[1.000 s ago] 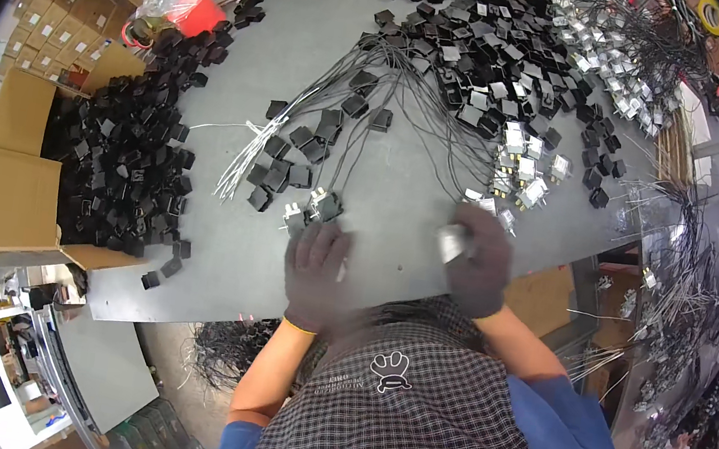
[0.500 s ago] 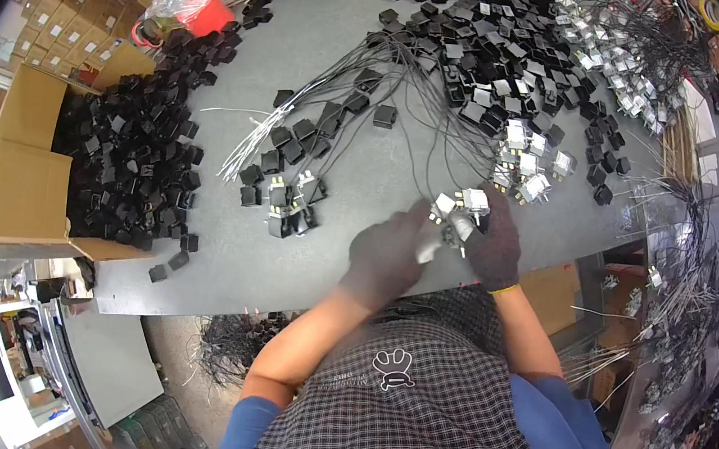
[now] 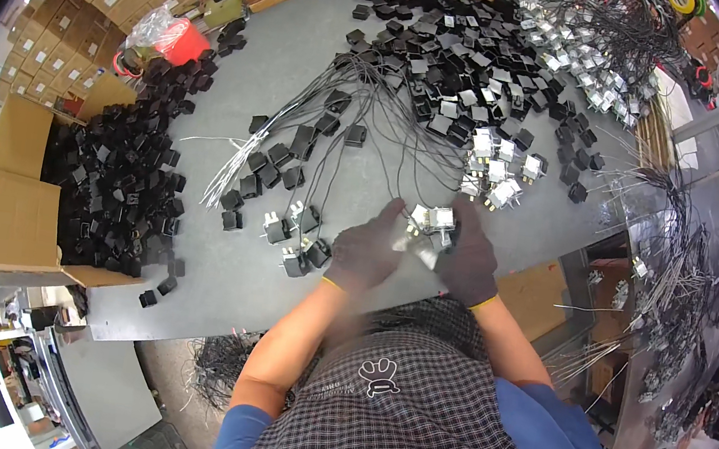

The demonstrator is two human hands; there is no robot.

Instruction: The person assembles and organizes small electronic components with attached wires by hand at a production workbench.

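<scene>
Dark gloves with yellow cuffs cover both my hands, which face each other above the near part of the grey table [image 3: 243,282]. A small cluster of white plugs [image 3: 439,220] with metal prongs sits between them. My right hand [image 3: 468,259] closes around its right side. The fingers of my left hand [image 3: 365,251] curl in at its left side; blur hides what they grip. Grey cords [image 3: 387,151] run from a bundle toward the hands. Left of my left hand lie white plugs with black square covers [image 3: 296,260]. More white plugs [image 3: 499,166] lie beyond my right hand.
Black square covers are heaped across the far table [image 3: 475,67] and spill from a cardboard box [image 3: 20,216] at left. A red container [image 3: 182,42] stands behind that heap. Corded white plugs [image 3: 589,64] fill the far right. Tangled cables [image 3: 677,294] hang beyond the table's right edge.
The whole view has shifted, so the table appears lower and further left. My left hand has turned and is less blurred. The plugs and black covers at left are more spread apart.
</scene>
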